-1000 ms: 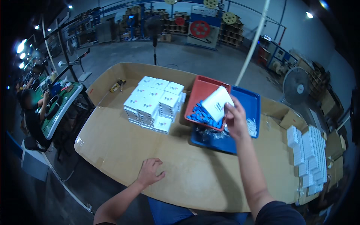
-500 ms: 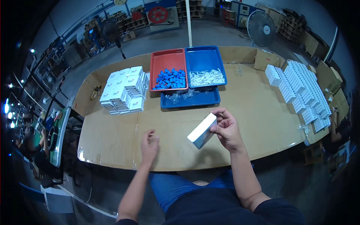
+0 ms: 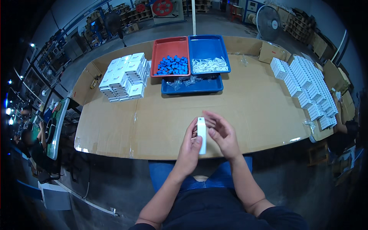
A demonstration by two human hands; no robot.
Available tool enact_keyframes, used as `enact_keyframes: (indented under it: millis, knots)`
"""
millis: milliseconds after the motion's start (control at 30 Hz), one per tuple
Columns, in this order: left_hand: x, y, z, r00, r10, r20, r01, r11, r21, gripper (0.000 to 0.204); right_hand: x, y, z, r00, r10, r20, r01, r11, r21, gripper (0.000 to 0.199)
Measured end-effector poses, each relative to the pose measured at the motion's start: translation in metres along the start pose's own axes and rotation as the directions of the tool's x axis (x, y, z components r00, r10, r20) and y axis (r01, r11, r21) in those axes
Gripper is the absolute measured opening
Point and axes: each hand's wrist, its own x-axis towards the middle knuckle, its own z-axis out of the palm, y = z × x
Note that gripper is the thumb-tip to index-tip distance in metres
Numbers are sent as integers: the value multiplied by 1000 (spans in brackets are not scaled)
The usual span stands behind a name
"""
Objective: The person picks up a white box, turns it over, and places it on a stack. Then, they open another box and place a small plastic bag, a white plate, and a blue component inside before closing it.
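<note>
A small, flat white box [image 3: 202,140] stands on its narrow edge above the near middle of the cardboard-covered table. My left hand [image 3: 187,155] grips it from the left, thumb on the near face and fingers behind. Just to its right is my right hand [image 3: 225,140], fingers apart and partly smeared by motion; it holds nothing. Beyond both hands lie a red tray [image 3: 169,45] of small blue pieces [image 3: 172,66] and a blue tray [image 3: 206,45] of thin white pieces [image 3: 210,65].
A second blue tray [image 3: 195,89] with clear plastic bags sits below those trays. White boxes [image 3: 124,74] are stacked at the left, and rows of white boxes [image 3: 310,90] fill the right end. Cardboard walls edge the table's back. A fan [image 3: 267,23] stands beyond. People sit at both sides.
The white box has passed from my right hand to my left and turned upright on edge. My left hand came rightward to it; my right hand let go. The view has shifted slightly.
</note>
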Motion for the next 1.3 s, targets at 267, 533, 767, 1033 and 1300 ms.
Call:
enact_keyframes:
  millis: [267,533,767,1033,1300]
  knots:
    - [-9,-16,9,981,175,-88,-173,985,21,69,-16,15,21,996,-20,-82,26,996,83,72]
    - [-17,17,4,878,-468,98,452,746,-489,76,-14,20,2,938,-312,153,347,857,-381,69]
    - [-22,-8,8,887,-462,28,408,752,-518,62,-16,40,3,892,-406,201,452,772,-446,65]
    - [-31,-26,22,935,-356,6,310,807,-502,64,-16,54,0,799,-577,168,595,718,-362,69]
    - [-36,-29,26,946,-323,-35,279,865,-416,64,-16,51,-1,801,-577,159,596,742,-309,69]
